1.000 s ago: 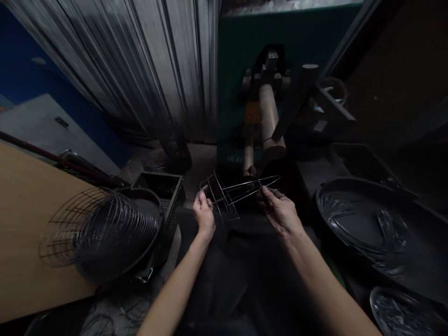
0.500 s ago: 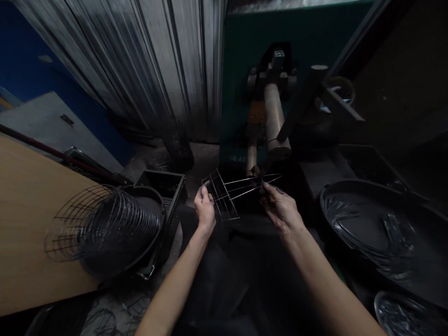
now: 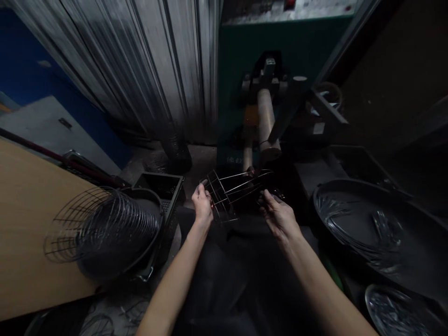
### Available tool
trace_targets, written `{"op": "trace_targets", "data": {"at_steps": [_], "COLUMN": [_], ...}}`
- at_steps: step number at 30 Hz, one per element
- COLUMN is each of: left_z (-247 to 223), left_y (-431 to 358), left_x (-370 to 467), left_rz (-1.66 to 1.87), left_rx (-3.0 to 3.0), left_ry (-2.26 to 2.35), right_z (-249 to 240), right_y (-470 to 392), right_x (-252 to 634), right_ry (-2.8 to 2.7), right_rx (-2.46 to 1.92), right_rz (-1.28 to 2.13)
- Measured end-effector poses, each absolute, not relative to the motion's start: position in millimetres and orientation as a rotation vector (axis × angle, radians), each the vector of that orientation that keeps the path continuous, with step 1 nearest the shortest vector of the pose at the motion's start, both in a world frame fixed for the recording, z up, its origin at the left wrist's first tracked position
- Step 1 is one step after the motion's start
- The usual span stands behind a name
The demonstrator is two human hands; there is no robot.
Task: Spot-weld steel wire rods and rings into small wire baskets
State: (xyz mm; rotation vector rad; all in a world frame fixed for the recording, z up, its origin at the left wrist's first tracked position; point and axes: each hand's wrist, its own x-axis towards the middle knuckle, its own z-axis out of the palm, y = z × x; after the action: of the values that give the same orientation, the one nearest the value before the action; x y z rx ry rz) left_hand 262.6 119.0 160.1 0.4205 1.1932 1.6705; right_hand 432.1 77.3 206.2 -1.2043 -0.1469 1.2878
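Room is tight: the machine's roller (image 3: 268, 119) stands just beyond the wire frame (image 3: 233, 193), a black crate (image 3: 161, 186) and a tub of wire coils (image 3: 105, 228) crowd the left, and a wide black basin (image 3: 378, 233) blocks the right; the dark gap toward the body lies open

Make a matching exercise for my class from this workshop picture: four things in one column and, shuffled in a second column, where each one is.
Things
1. wire frame
2. stack of wire guards
3. black crate
4. large dark tub

Places
A. on the right side, with loose wires lying in it
B. held between the left hand and the right hand
C. lying on its side on the left, by the wooden board
D. on the floor just left of the left hand

Pairs: 1-B, 2-C, 3-D, 4-A
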Motion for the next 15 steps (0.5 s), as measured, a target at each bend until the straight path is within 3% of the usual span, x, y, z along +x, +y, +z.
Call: {"op": "trace_targets", "data": {"at_steps": [9,15], "left_z": [160.8,154.4], "left_y": [128.4,115.0], "left_x": [257.5,256.6], "left_rz": [1.695,1.707], "left_rx": [0.518,0.572], "left_ry": [1.218,1.228], "right_z": [198.4,227.9], "right_y": [68.3,29.8], "right_x": [435.5,429.4], "right_ry": [-0.269,-1.048], "right_rx": [-1.215,-1.381], "right_rz": [1.321,1.143]}}
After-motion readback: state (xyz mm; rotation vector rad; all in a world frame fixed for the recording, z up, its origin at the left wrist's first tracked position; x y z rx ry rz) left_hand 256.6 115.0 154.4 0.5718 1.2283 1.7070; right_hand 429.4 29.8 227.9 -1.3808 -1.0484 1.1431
